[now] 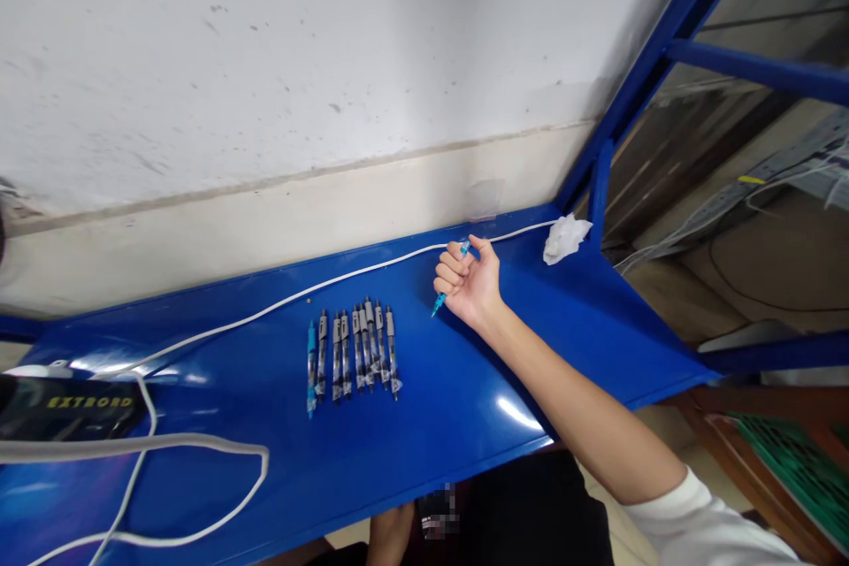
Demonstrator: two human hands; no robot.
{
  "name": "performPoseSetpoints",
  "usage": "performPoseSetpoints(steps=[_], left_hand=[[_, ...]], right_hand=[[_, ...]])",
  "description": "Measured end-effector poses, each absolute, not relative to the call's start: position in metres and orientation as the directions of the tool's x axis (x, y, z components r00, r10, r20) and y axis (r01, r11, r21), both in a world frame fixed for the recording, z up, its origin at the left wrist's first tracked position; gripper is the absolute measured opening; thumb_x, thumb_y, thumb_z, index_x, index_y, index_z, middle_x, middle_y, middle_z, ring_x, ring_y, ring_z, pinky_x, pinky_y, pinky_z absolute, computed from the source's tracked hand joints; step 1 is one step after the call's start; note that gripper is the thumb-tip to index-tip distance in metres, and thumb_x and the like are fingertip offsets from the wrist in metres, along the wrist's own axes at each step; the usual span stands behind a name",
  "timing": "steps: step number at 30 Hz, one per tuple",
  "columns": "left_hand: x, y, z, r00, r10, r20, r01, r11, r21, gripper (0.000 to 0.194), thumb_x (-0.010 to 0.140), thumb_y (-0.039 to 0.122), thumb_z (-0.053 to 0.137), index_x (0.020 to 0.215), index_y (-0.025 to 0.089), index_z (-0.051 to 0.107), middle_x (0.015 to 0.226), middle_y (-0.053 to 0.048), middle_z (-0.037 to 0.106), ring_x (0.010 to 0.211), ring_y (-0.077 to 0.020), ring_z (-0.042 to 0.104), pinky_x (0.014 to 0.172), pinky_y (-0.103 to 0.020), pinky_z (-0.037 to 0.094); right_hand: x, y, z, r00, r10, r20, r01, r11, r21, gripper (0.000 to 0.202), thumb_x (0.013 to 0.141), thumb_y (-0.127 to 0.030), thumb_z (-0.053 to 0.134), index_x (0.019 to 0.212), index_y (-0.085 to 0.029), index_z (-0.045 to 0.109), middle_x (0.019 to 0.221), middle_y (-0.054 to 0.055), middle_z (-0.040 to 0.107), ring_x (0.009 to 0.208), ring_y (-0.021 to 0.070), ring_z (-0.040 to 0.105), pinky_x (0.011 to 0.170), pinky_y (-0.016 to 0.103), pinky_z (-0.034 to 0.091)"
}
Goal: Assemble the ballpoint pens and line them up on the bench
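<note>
I can't see the middle of the blue pen (439,305): the right hand (470,279) curls closed around it above the desk (451,398), long axis slanting, tip toward lower left; the left hand (393,531), cut off below, I can't read

Inventory by kind, as I count it. Grey pens (359,355) on the counter (438,411): eight. Blue pen (311,369) beside them: one. Held pen (439,304), also blue: one. Hands: two, right (470,276) and left (393,523), the latter partly hidden. Tissue (564,240): one. White cable (345,275): overlapping runs; I cannot fix a number.
</note>
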State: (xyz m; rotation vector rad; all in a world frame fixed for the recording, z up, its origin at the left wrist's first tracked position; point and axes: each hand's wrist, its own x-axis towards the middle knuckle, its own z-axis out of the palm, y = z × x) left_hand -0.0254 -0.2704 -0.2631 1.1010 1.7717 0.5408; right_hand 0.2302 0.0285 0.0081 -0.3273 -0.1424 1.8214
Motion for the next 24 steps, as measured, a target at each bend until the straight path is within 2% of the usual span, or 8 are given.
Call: performPoseSetpoints(steps=[3, 6, 10, 17, 21, 24], left_hand=[[-0.025, -0.269, -0.258, -0.151, 0.856, -0.494, 0.437, 0.506, 0.744, 0.049, 0.085, 0.049, 0.069, 0.122, 0.018, 0.080, 0.131, -0.015, 0.080, 0.150, -0.0398, 0.057, 0.131, -0.053, 0.038], [-0.026, -0.265, -0.260, -0.138, 0.845, -0.516, 0.445, 0.518, 0.730, 0.053, 0.081, 0.056, 0.068, 0.116, 0.018, 0.082, 0.131, -0.017, 0.080, 0.151, -0.0422, 0.055, 0.133, -0.054, 0.034], [-0.026, -0.260, -0.261, -0.079, 0.821, -0.566, 0.448, 0.536, 0.715, 0.064, 0.074, 0.065, 0.071, 0.114, 0.017, 0.082, 0.131, -0.019, 0.079, 0.149, -0.0457, 0.057, 0.131, -0.057, 0.036], [-0.028, -0.258, -0.257, -0.028, 0.820, -0.572, 0.437, 0.525, 0.730, 0.068, 0.072, 0.075, 0.072, 0.108, 0.018, 0.083, 0.126, -0.020, 0.081, 0.139, -0.0478, 0.064, 0.126, -0.058, 0.040], [-0.029, -0.258, -0.261, -0.023, 0.796, -0.605, 0.420, 0.557, 0.717, 0.065, 0.070, 0.071, 0.075, 0.107, 0.019, 0.083, 0.122, -0.019, 0.082, 0.133, -0.0477, 0.068, 0.121, -0.059, 0.047], [-0.029, -0.259, -0.267, -0.077, 0.817, -0.572, 0.446, 0.541, 0.713, 0.052, 0.073, 0.061, 0.072, 0.103, 0.020, 0.083, 0.119, -0.018, 0.083, 0.136, -0.0458, 0.067, 0.126, -0.057, 0.043]], right_hand=[[0.230, 0.029, 0.008, -0.235, 0.960, -0.149, -0.926, -0.268, -0.266, 0.042, 0.106, -0.047, 0.037, 0.069, -0.026, 0.034, 0.055, -0.010, 0.018, 0.046, 0.0100, 0.009, 0.041, 0.024, 0.017], [0.230, 0.029, 0.008, -0.226, 0.962, -0.156, -0.928, -0.261, -0.267, 0.042, 0.106, -0.046, 0.037, 0.069, -0.026, 0.035, 0.055, -0.010, 0.018, 0.046, 0.0099, 0.009, 0.041, 0.024, 0.017], [0.229, 0.029, 0.008, -0.214, 0.962, -0.170, -0.931, -0.254, -0.263, 0.043, 0.106, -0.046, 0.033, 0.068, -0.025, 0.035, 0.055, -0.010, 0.018, 0.046, 0.0096, 0.009, 0.041, 0.025, 0.015], [0.228, 0.029, 0.007, -0.218, 0.959, -0.183, -0.931, -0.261, -0.256, 0.041, 0.106, -0.044, 0.035, 0.069, -0.026, 0.035, 0.055, -0.011, 0.018, 0.045, 0.0098, 0.009, 0.041, 0.025, 0.016], [0.228, 0.029, 0.007, -0.222, 0.957, -0.187, -0.932, -0.265, -0.249, 0.039, 0.104, -0.043, 0.036, 0.069, -0.026, 0.035, 0.055, -0.011, 0.018, 0.045, 0.0100, 0.009, 0.041, 0.024, 0.015], [0.228, 0.030, 0.008, -0.229, 0.954, -0.192, -0.929, -0.273, -0.248, 0.037, 0.103, -0.042, 0.036, 0.069, -0.026, 0.034, 0.054, -0.011, 0.018, 0.045, 0.0101, 0.009, 0.041, 0.024, 0.015]])
